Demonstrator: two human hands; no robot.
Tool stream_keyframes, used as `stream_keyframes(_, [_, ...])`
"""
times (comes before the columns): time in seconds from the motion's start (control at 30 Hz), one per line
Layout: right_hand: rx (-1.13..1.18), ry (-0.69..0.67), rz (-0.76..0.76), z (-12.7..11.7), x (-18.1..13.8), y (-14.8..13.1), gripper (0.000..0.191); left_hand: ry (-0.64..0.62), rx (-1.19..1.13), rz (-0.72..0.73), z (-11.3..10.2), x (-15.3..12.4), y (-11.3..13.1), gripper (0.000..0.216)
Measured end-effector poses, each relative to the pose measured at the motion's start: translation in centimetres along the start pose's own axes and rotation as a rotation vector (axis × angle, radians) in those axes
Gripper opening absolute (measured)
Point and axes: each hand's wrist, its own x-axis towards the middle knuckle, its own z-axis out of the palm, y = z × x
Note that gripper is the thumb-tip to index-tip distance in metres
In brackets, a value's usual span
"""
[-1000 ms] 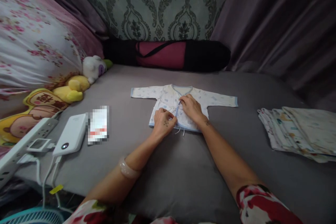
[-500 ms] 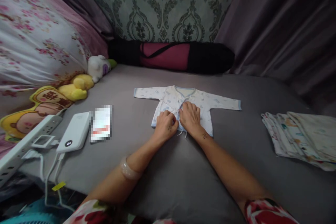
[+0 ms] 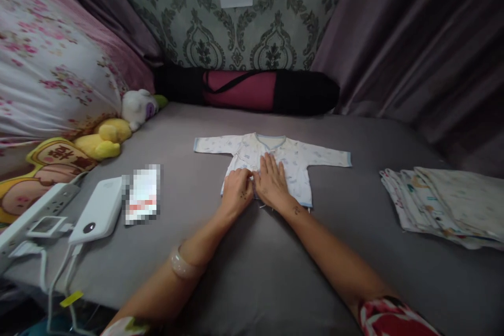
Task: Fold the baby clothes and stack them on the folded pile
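Observation:
A small white baby shirt [image 3: 299,168] with a faint print, blue trim and thin ties lies spread on the grey sheet, neck away from me and both sleeves stretched outward. My right hand [image 3: 271,181] rests flat on its front, fingers straight and pointing toward the neckline. On the shirt's lower left part is my left hand [image 3: 237,189], its fingers bent and thumb and forefinger pinched at the cloth beside my right thumb. The exact bit of cloth in that pinch is hidden. White tie ends show below the hem between my wrists.
Folded printed cloths [image 3: 449,205] are stacked at the right. On the left lie a white power bank [image 3: 98,210], a blurred packet [image 3: 143,194], a power strip [image 3: 39,215] with cables, and plush toys [image 3: 102,139]. A long black and red bag [image 3: 240,89] lies against the wall.
My right hand has gone from bent fingers to lying flat on the shirt front. My left hand stays pinched near the hem. The whole view has shifted slightly.

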Motion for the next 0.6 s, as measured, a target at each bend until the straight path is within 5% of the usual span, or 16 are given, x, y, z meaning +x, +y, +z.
stream_keyframes(0.17, [0.098, -0.128, -0.002, -0.5, 0.4, 0.3, 0.061, 0.043, 0.004, 0.045, 0.0, -0.1, -0.3, 0.023])
stream_keyframes(0.37, [0.059, 0.045, 0.067, -2.3, 2.1, 3.8, 0.057, 0.057, -0.021, 0.13, 0.1, -0.1, 0.1, 0.033])
stream_keyframes(0.6, [0.105, -0.07, 0.015, -1.7, 2.9, 6.3, 0.056, -0.004, -0.003, 0.232, 0.4, 1.9, 1.4, 0.036])
